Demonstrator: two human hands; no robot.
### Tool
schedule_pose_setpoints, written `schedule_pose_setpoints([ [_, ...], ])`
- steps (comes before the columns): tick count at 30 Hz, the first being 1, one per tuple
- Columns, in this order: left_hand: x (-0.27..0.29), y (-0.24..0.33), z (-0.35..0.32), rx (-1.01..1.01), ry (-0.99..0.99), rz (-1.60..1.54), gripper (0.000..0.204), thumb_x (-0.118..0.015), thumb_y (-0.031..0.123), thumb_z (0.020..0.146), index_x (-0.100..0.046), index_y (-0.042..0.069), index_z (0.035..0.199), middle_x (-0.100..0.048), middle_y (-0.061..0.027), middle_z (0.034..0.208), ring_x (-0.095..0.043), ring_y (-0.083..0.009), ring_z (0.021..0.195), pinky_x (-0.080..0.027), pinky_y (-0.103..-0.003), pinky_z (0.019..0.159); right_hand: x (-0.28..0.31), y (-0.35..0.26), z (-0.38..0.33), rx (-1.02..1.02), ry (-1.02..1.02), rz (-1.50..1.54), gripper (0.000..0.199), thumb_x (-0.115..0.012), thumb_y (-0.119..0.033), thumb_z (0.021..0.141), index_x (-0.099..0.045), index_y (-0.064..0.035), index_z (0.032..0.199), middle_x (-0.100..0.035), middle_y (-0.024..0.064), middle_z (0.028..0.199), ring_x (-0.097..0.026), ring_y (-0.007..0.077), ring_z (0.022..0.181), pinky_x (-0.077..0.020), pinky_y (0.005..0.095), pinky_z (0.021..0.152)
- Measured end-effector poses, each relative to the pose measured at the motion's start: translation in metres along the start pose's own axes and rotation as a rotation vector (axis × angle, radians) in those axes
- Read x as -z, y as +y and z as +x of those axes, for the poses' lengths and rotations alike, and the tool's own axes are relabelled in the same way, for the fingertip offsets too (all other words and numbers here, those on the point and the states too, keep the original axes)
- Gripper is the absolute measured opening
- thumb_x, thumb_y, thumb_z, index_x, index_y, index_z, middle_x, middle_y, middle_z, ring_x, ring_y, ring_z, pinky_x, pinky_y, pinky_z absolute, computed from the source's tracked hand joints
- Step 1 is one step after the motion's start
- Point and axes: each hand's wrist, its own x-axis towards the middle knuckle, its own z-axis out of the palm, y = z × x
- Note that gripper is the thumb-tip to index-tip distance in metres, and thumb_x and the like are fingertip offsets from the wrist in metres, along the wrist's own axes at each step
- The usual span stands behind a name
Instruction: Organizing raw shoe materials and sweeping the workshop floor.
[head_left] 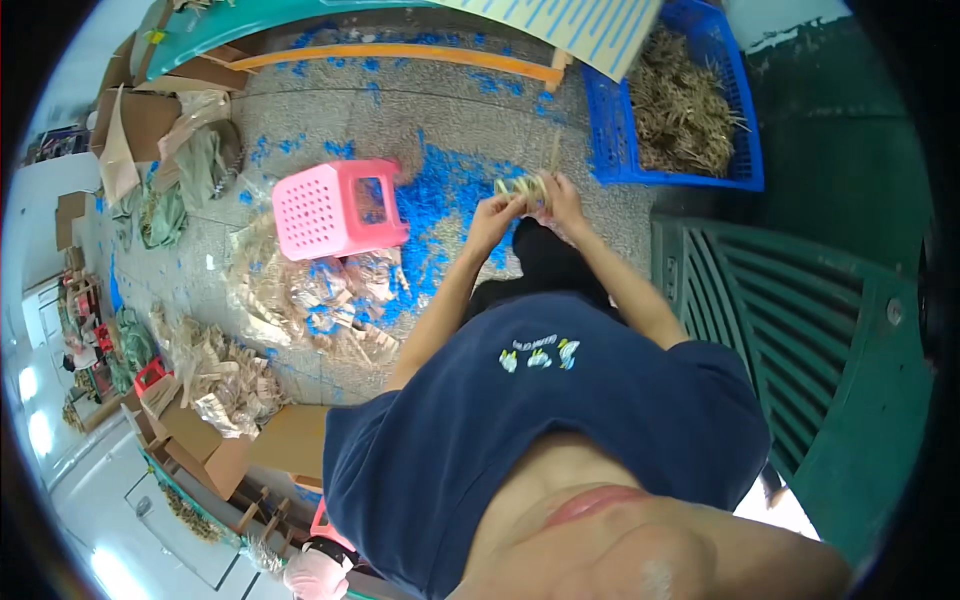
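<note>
as two grips (491,220) (565,202) hold it, one coil (520,186)

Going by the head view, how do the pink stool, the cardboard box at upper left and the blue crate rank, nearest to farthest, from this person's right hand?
From the right hand:
1. Blue crate: ahead, rightward.
2. Pink stool: leftward, past the left hand.
3. Cardboard box: far upper left.

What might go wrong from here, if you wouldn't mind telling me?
The pale looped strip could slip or spring open if the fingers around it loosen. The blue scraps strewn over the floor might be slippery underfoot, and the crumpled wrapping beside the pink stool could catch a foot.
</note>
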Motion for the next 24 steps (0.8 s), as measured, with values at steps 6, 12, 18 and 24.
schedule_pose_setpoints([
  [6,0.073,0.102,0.095,-0.257,0.437,0.137,0.023,-0.052,0.018,0.082,-0.061,-0.004,0.084,-0.061,-0.0051,0.078,-0.054,-0.0087,0.071,-0.041,-0.021,0.067,-0.045,-0.1,0.109,-0.019,-0.095,0.042,0.059,-0.053,-0.044,0.076,-0.034,-0.0059,0.117,-0.051,0.0138,0.101,-0.054,0.0146,0.051,-0.0415,0.0233,0.038],
  [12,0.213,0.197,0.219,-0.447,0.732,0.194,0.02,-0.051,0.02,0.082,-0.06,0.003,0.079,-0.052,0.0023,0.065,-0.043,-0.0038,0.061,-0.033,-0.02,0.052,0.009,0.008,0.201,0.118,0.011,-0.419,0.045,-0.061,-0.026,0.075,-0.043,-0.0035,0.11,-0.052,0.0126,0.102,-0.054,0.0177,0.075,-0.0457,0.0292,0.06],
  [18,0.363,0.32,0.336,-0.781,1.192,0.39,0.026,-0.048,0.023,0.083,-0.059,0.0,0.085,-0.061,-0.0111,0.08,-0.056,-0.0206,0.072,-0.043,-0.033,0.063,0.089,0.108,0.081,-0.399,0.612,-0.563,0.039,-0.052,-0.034,0.072,-0.058,-0.0036,0.095,-0.057,0.0173,0.098,-0.053,0.0293,0.094,-0.0398,0.0365,0.082],
  [24,0.501,0.435,0.424,-0.837,1.358,0.629,0.03,-0.048,0.025,0.082,-0.059,-0.003,0.077,-0.06,-0.0161,0.073,-0.057,-0.0261,0.064,-0.045,-0.036,0.059,0.0,0.074,-0.035,-0.925,0.922,-0.091,0.035,-0.053,-0.029,0.075,-0.049,-0.006,0.101,-0.056,0.0157,0.083,-0.059,0.0299,0.065,-0.0463,0.0437,0.046],
])
